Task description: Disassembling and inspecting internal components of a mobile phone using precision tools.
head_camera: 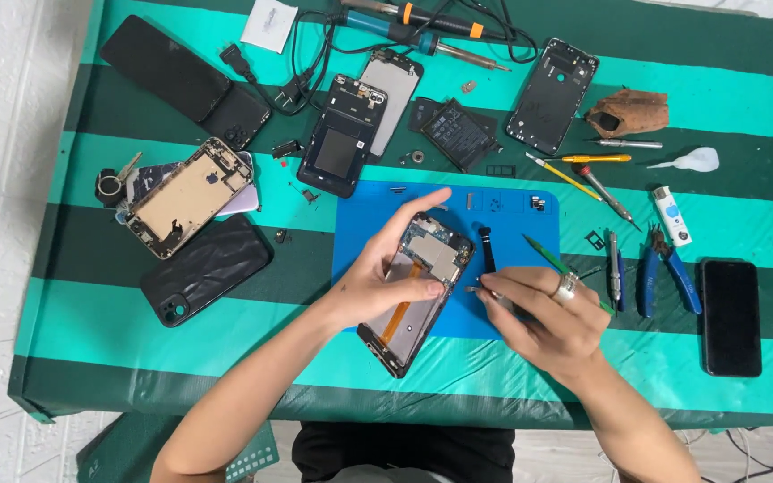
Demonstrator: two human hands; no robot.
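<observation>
- Head view — left hand (370,282) lies over the opened phone (416,291), fingers spread and pressing on it, thumb near the board, not closed around anything. The phone sits tilted on the blue work mat (530,224), its lower end hanging past the mat's front edge onto the striped cloth of the desk (91,322).
- Right hand (547,313) is closed in a pinch on a thin metal tool (485,291), likely tweezers; tip is just beside the phone's right edge. Too small to tell if the tip carries a screw.
- Risk: a slipped tip could scrape the exposed board or nick the orange flex strip (397,315) running down the middle — the left hand only presses, so the phone may skid on the mat.
- Risk: any tiny part at the tip could drop and get lost; the striped cloth is busy, with loose bits already scattered.
- Risk: the phone's overhanging end could tip if the left hand bears down there.
- Soldering iron (431,40) lies at the back among cables, well apart from both hands; cannot tell if it is hot, but a sleeve or cord dragged across could pull it.
- Blue-handled pliers (668,268) and screwdrivers (615,268) lie near the right wrist — an elbow move could sweep them toward the black phone (731,317) at the edge.
</observation>
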